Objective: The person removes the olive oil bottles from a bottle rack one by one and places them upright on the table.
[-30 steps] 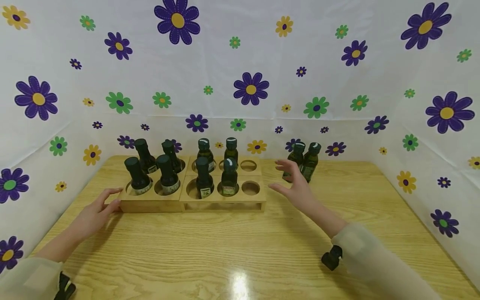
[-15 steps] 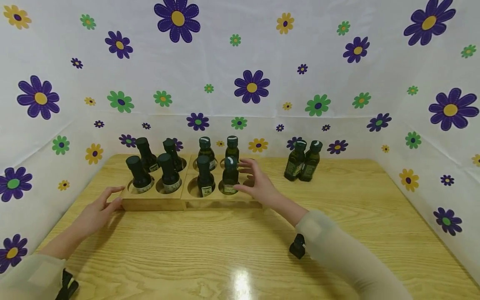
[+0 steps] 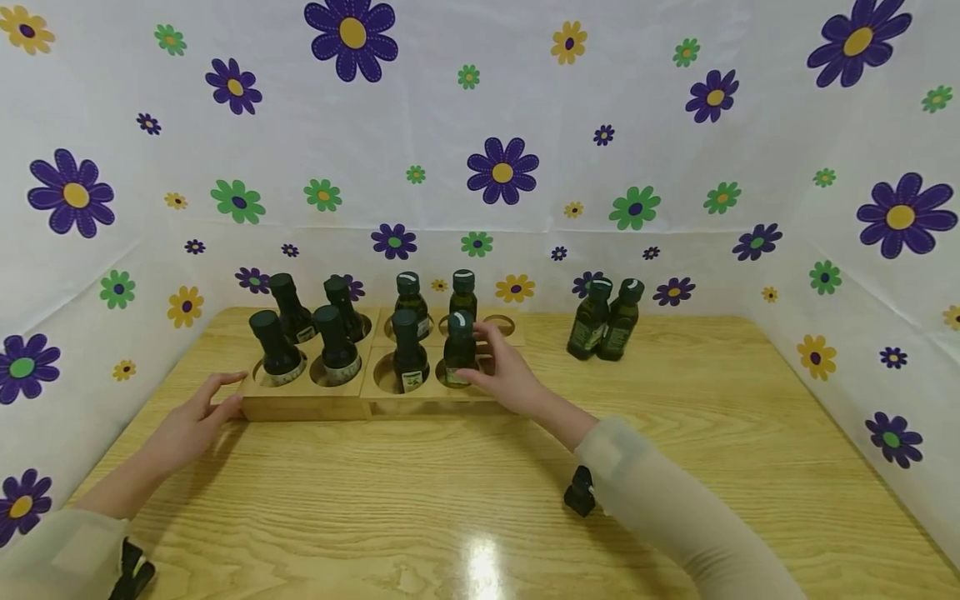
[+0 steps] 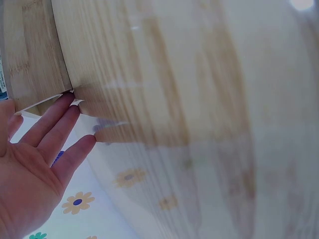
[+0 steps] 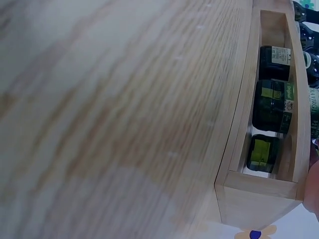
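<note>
Bottle (image 3: 458,350), dark green with a dark cap, is standing upright in the front row of the right rack (image 3: 442,400), in the middle hole of three. The right hand (image 3: 504,377) is wrapping around it from the right side, fingers (image 3: 487,333) curling behind the neck and thumb coming across the lower body near the label; the hand is covering the front right hole. Whether the fingers are pressing firmly or only closing is not showing. The right wrist view is showing the rack's open side slot (image 5: 273,99) with bottle bases inside, and only an edge of the hand at the frame border.

The left hand (image 3: 197,417) is lying flat-fingered and relaxed against the left end of the left rack (image 3: 300,404), holding nothing. The left wrist view is showing straight fingertips (image 4: 75,102) touching the rack's corner.

Eight bottles in all are sitting in the two racks, which are standing side by side and touching: four in the left rack, leaning slightly, and four in the right. The back right hole (image 3: 500,324) is standing open. Two more bottles (image 3: 604,319) are standing together on the table (image 3: 750,433), well apart to the right. A floral sheet (image 3: 502,171) is lining the walls.
</note>
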